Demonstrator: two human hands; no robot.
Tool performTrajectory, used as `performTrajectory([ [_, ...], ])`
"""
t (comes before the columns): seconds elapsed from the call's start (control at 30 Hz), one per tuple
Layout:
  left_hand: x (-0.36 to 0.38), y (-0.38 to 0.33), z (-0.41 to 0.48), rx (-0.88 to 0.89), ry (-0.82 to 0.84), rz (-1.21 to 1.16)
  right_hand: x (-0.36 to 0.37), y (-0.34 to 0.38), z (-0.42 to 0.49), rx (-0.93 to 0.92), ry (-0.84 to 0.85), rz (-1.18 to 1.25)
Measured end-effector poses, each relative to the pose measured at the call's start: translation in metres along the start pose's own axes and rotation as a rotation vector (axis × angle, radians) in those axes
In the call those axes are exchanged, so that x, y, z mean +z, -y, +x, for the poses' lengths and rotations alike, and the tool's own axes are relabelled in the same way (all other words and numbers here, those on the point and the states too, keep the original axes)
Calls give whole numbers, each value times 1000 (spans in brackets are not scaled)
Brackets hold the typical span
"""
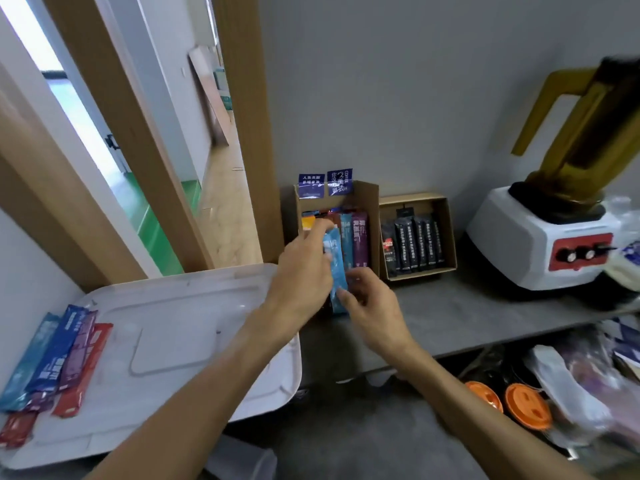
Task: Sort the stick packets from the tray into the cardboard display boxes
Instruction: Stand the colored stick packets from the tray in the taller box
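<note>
a: which step is shown?

b: insertion. the left hand and the right hand together grasp one light-blue stick packet at the open front of the left cardboard display box, which already holds a row of upright coloured packets.

a: state of the fingers?

b: left fingers pinch the packet's upper part; right fingers pinch its lower end. both closed on the packet.

a: orientation?

b: long axis near upright, top leaning slightly toward the box and to the left, lower end nearest the viewer.

a: what does the next move call for?

b: judged from the layout, steering the packet into a gap in the row, parallel to its neighbours, then letting go.

a: what remains?

b: several packets lie at the left edge of the white tray. the right display box on the desk holds black packets.
</note>
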State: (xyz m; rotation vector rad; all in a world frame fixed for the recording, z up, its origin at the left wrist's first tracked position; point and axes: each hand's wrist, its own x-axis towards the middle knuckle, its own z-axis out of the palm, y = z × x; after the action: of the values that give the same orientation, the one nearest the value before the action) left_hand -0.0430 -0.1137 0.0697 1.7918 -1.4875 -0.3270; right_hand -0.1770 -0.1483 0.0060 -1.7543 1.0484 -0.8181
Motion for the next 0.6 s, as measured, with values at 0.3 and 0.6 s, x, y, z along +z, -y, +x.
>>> performTrajectory([
  [0.3,36,-2,51,77,29,211,0,-19,31,-127,-80,-526],
  [0.6,44,12,69,237,-119,848,10,-28,38,-200,-62,-694],
])
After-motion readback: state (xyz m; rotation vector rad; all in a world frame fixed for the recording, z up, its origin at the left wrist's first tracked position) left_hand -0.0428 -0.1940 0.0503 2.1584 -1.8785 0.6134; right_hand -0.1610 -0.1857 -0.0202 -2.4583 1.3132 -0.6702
